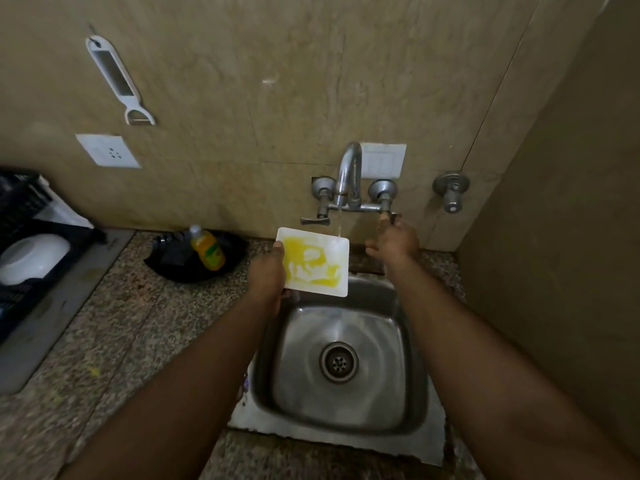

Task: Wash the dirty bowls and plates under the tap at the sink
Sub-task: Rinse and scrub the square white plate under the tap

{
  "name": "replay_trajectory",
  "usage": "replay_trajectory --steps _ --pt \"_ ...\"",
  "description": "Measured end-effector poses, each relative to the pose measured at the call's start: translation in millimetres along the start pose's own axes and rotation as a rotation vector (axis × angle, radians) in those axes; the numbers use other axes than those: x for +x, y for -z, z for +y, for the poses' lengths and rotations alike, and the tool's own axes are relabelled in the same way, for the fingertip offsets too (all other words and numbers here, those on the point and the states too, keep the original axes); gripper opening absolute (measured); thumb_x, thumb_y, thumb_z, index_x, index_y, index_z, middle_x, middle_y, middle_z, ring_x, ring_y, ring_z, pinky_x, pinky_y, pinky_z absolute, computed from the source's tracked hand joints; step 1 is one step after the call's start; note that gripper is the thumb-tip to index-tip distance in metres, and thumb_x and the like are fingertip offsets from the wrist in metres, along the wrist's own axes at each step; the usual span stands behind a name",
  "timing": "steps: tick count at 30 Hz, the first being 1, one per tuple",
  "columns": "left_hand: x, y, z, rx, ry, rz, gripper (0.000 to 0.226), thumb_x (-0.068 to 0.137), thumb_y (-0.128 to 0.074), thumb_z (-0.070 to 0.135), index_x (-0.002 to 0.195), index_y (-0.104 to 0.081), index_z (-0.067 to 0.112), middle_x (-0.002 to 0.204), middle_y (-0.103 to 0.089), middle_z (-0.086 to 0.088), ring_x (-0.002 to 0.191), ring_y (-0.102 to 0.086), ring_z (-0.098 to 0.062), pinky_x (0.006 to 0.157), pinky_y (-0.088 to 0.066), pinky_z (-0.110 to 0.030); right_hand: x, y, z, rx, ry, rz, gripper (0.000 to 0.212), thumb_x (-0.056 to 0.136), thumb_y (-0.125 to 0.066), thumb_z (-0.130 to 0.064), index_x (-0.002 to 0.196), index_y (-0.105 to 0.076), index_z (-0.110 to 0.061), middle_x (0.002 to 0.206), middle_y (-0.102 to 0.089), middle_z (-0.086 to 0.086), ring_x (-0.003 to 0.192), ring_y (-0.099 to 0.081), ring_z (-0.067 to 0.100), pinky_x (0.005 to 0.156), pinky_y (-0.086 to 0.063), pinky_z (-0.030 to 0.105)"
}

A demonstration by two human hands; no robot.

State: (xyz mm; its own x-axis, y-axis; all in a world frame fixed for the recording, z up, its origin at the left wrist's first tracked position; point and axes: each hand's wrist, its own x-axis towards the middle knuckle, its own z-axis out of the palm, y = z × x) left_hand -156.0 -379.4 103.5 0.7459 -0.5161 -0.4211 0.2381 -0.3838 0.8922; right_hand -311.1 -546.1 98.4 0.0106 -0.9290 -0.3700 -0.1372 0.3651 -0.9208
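My left hand (268,271) grips the left edge of a square white plate (313,261) smeared with yellow residue. It holds the plate over the back of the steel sink (346,362). A thin stream of water falls from the tap (348,174) onto the plate's upper right corner. My right hand (393,239) reaches up to the tap's right lever handle (389,216), with fingers curled on it. The sink basin holds no dishes.
A bottle of yellow dish soap (207,249) lies on a black holder on the granite counter, left of the plate. A white bowl (33,258) rests in a black rack at far left. A peeler (119,77) hangs on the wall. A side wall stands at right.
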Motion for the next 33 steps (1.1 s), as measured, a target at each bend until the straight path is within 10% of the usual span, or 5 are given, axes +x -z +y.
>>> replay_trajectory --steps 13,18,23,29,33 --pt "13.2 -9.6 -20.4 0.086 -0.181 0.133 0.075 0.070 -0.034 0.083 0.077 -0.067 0.016 0.094 -0.076 -0.013 0.089 -0.073 -0.037 0.085 -0.060 -0.058 -35.9 -53.9 18.3 -0.103 0.035 -0.121 0.024 0.094 -0.073 -0.028 0.075 -0.071 -0.014 0.073 -0.070 -0.001 0.076 -0.067 0.022 0.070 -0.053 0.027" --pt "12.9 -2.1 -11.8 0.122 -0.251 0.246 0.076 0.090 -0.032 0.068 0.098 -0.076 0.006 0.093 -0.076 -0.014 0.087 -0.072 -0.034 0.085 -0.060 -0.051 -41.4 -51.0 25.3 -0.118 -0.011 -0.505 0.034 0.096 -0.060 0.004 0.122 -0.069 -0.015 0.109 -0.076 0.009 0.098 -0.074 0.029 0.086 -0.062 0.050" --pt "-0.9 -16.6 -4.8 0.230 -0.338 0.237 0.062 0.105 -0.037 0.050 0.102 -0.075 0.002 0.096 -0.075 -0.018 0.088 -0.070 -0.036 0.084 -0.058 -0.046 -37.9 -54.8 23.8 -0.152 0.115 -0.207 0.018 0.101 -0.063 -0.024 0.100 -0.074 -0.009 0.080 -0.067 0.003 0.069 -0.056 0.013 0.062 -0.046 0.024" --pt "6.4 -7.9 -5.2 0.252 -0.317 0.301 0.056 0.107 -0.041 0.044 0.100 -0.076 0.001 0.096 -0.075 -0.017 0.087 -0.069 -0.034 0.084 -0.058 -0.044 -39.8 -27.7 25.1 -0.003 -0.108 -0.724 0.045 0.101 -0.049 0.008 0.134 -0.057 -0.022 0.122 -0.070 0.012 0.105 -0.070 0.039 0.073 -0.062 0.056" --pt "-2.2 -25.5 -7.5 0.241 -0.273 0.307 0.057 0.106 -0.041 0.044 0.102 -0.075 -0.001 0.095 -0.074 -0.013 0.087 -0.069 -0.033 0.086 -0.058 -0.047 -41.0 -42.1 31.4 -0.234 0.135 -0.344 0.037 0.102 -0.058 -0.017 0.139 -0.061 -0.020 0.123 -0.071 0.006 0.103 -0.071 0.030 0.081 -0.062 0.055"
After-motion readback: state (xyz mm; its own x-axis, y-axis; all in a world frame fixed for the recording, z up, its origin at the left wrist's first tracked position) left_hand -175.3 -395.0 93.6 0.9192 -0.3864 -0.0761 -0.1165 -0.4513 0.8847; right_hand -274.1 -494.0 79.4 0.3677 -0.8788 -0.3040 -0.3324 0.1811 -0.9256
